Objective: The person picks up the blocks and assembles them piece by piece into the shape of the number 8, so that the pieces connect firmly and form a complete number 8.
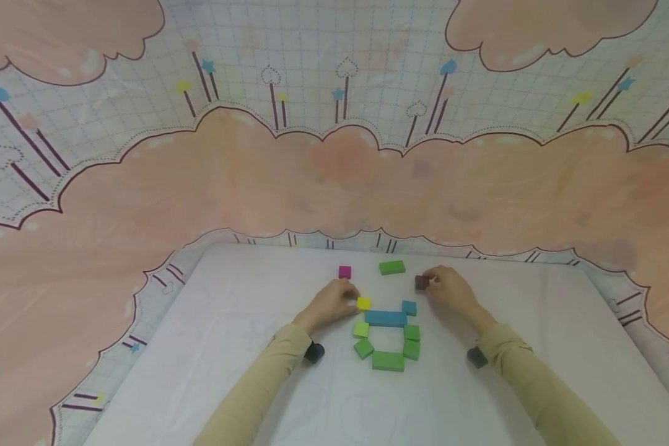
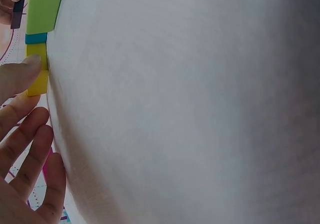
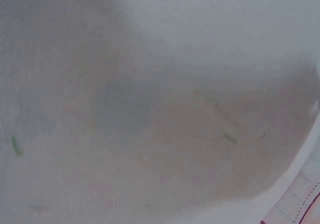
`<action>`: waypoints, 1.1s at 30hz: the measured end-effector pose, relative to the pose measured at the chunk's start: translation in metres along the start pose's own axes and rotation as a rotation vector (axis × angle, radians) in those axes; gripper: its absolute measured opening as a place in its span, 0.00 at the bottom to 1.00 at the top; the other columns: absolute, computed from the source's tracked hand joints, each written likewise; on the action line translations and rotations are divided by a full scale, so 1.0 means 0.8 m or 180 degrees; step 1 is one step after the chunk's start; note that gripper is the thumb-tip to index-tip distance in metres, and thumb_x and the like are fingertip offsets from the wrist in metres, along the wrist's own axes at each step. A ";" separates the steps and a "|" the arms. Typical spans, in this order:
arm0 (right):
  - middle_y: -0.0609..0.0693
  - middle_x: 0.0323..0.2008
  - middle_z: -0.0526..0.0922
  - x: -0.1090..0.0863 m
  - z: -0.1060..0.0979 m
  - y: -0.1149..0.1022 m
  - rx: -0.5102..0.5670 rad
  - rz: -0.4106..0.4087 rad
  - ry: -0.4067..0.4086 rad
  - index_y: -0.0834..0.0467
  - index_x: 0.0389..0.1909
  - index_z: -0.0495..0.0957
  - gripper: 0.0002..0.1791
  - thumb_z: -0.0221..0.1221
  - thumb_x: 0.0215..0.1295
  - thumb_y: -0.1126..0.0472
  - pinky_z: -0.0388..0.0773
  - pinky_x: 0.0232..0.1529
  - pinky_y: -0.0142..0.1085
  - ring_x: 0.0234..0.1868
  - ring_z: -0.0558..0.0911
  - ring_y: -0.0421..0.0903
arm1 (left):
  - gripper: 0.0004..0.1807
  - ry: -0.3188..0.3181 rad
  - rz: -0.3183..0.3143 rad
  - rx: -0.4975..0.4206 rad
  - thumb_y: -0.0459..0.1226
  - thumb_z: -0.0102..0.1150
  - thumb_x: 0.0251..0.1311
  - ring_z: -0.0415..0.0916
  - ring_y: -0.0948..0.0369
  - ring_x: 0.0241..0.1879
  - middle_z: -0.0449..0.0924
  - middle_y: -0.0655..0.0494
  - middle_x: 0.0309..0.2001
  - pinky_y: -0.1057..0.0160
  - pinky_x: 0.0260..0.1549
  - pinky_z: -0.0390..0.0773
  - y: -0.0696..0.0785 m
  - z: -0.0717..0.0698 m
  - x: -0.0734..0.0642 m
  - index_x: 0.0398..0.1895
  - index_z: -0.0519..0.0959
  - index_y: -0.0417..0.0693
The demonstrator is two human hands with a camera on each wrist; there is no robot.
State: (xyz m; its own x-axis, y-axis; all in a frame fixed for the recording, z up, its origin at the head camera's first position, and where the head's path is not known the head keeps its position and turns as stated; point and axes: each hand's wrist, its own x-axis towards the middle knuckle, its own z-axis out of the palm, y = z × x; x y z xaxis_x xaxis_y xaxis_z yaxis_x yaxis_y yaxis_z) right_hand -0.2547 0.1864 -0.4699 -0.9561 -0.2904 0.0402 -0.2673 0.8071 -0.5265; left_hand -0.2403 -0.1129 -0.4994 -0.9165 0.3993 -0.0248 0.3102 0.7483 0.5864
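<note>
My left hand [image 1: 333,303] pinches a yellow block [image 1: 363,303] at the upper left end of a blue rectangular block [image 1: 386,318]. In the left wrist view the thumb lies on the yellow block [image 2: 38,77], with the forefinger at its other side and the remaining fingers spread loosely. My right hand [image 1: 451,290] holds a dark brown block [image 1: 421,282] between thumb and fingers, to the upper right of a small blue block [image 1: 409,307]. That dark block [image 2: 17,14] also shows at the left wrist view's top corner. Neither hand appears in the right wrist view.
Below the blue block, several green blocks form a ring, with a long green block [image 1: 388,361] at the bottom. A magenta block [image 1: 344,272] and another green block [image 1: 392,267] lie farther back on the white table [image 1: 228,285]. Patterned cloth [image 1: 334,186] rises behind.
</note>
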 end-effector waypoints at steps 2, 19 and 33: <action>0.62 0.52 0.79 0.000 0.002 -0.002 0.0010 -0.0038 0.0003 0.64 0.55 0.75 0.20 0.56 0.61 0.65 0.74 0.55 0.55 0.54 0.77 0.60 | 0.15 -0.0003 -0.0007 -0.0010 0.40 0.68 0.53 0.72 0.56 0.52 0.79 0.54 0.47 0.54 0.62 0.70 0.001 0.000 0.000 0.44 0.81 0.48; 0.58 0.53 0.79 0.006 0.012 -0.018 -0.0030 -0.0009 -0.0243 0.60 0.54 0.76 0.18 0.56 0.63 0.64 0.72 0.58 0.54 0.57 0.75 0.58 | 0.15 -0.0030 -0.0079 -0.0042 0.40 0.67 0.54 0.71 0.55 0.56 0.79 0.54 0.49 0.53 0.64 0.69 0.002 -0.001 -0.001 0.45 0.81 0.49; 0.55 0.48 0.82 0.005 0.018 -0.023 -0.0080 -0.0155 -0.0365 0.60 0.52 0.78 0.16 0.56 0.63 0.65 0.74 0.57 0.51 0.53 0.77 0.54 | 0.14 -0.0013 -0.0045 -0.0037 0.39 0.68 0.54 0.71 0.59 0.48 0.78 0.56 0.44 0.57 0.58 0.74 0.002 -0.001 -0.001 0.45 0.82 0.49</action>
State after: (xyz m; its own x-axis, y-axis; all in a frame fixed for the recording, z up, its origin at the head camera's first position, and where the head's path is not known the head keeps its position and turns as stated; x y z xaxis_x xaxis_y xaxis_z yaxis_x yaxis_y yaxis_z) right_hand -0.2516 0.1628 -0.4724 -0.9222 -0.3852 -0.0329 -0.3173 0.8028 -0.5049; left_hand -0.2389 -0.1124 -0.4975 -0.9198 0.3907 -0.0365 0.2941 0.7477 0.5953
